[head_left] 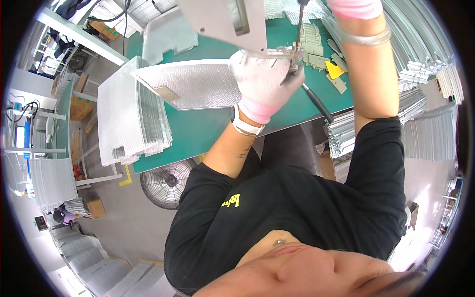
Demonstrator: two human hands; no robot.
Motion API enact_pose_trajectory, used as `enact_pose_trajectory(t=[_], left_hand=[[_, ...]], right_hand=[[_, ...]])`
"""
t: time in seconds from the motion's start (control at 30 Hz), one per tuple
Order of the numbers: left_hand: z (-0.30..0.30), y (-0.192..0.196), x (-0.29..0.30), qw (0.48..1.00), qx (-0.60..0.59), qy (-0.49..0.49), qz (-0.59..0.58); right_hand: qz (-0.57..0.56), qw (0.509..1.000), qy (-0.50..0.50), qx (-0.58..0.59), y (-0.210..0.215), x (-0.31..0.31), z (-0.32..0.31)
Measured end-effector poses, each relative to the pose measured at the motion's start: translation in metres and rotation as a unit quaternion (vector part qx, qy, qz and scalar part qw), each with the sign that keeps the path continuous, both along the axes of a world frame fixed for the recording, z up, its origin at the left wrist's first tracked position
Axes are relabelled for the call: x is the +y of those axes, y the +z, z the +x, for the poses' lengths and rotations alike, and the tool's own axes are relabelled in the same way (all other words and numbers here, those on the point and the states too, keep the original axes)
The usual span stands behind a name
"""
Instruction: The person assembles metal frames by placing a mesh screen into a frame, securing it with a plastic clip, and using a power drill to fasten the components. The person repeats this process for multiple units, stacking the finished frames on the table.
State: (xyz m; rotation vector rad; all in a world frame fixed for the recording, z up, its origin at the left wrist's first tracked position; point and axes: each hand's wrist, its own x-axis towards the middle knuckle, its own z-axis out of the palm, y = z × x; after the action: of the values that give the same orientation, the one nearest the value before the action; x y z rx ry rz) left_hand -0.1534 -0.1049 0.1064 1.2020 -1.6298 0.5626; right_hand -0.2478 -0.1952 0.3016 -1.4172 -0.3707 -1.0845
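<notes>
My left hand (264,81), in a white glove with a pink cuff, is closed at the right end of a silver embossed sheet panel (198,85). A small clear piece (282,51) shows at its fingers, but what they grip is partly hidden. A thin dark shaft (300,27) comes down to the fingertips from the top edge. My right hand (356,7), also gloved, is raised at the top right; its fingers are out of the picture. A hammer-like tool (319,103) with a black grip lies on the green table (198,136) below my left hand.
A smooth grey metal plate (225,22) hangs over the table's far side. Stacked embossed sheets (128,111) stand at the left. Flat grey-green pieces (312,42) and a yellow piece (335,70) lie at the right, near long metal strips (415,34). A floor fan (170,180) stands below.
</notes>
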Motion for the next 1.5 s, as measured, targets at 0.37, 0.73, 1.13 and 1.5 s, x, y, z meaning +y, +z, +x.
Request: enact_pose_trajectory(t=[0.37,0.73,1.13,1.5], left_hand=[[0.003,-0.003,0.004,0.997,0.019,-0.064,-0.032],[0.009,0.006,0.012,0.994,0.001,-0.099,0.047],[0.005,-0.007,0.02,0.997,-0.019,-0.072,0.018],[0.006,-0.011,0.103,0.998,-0.055,-0.033,0.028]], right_hand=[[0.148,0.982,0.102,0.054,-0.029,0.026,0.023],[0.166,0.968,0.179,0.058,-0.045,0.018,0.027],[0.234,0.946,0.222,0.028,-0.059,0.019,0.02],[0.157,0.984,0.062,-0.061,-0.014,0.035,-0.004]])
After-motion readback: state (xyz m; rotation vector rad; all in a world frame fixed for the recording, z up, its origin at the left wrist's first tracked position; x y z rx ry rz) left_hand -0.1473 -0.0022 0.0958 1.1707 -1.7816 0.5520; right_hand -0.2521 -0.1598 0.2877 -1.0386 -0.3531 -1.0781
